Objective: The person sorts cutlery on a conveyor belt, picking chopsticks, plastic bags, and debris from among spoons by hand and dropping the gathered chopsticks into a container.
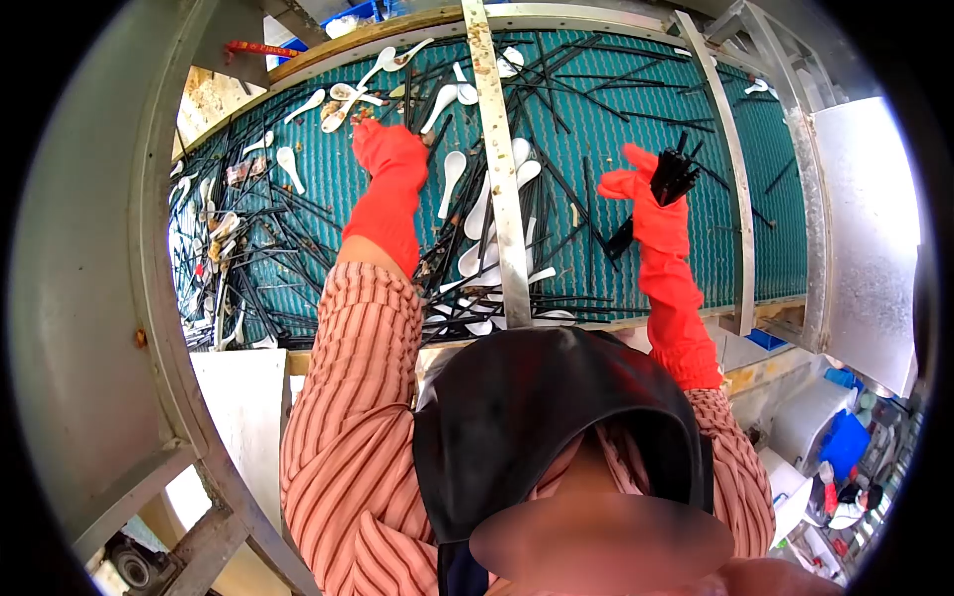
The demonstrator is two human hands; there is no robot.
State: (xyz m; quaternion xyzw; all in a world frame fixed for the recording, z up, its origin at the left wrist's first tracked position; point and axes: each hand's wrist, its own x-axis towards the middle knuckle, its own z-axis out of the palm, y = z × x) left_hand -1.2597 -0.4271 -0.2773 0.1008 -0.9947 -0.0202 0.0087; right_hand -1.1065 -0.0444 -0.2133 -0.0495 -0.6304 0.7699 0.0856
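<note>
Reaching across the green ribbed surface (566, 149), your left hand (386, 154) is in a red glove, its fingertips down at a white spoon (341, 113) and some food scraps (364, 113); whether it pinches anything, I can't tell. Over to your right hand (651, 189), also gloved in red: it's gripping a bundle of black chopsticks (675, 174), the ends poking out on both sides of the hand, with a couple of fingers stretched out towards the left. Between your hands a metal bar (501, 179) crosses above the surface, and more white spoons lie on either side of it among loose black chopsticks (273, 214), thickly tangled at the far left. Up at top left, a red strip (262, 49) carries printed characters, too small to read
</note>
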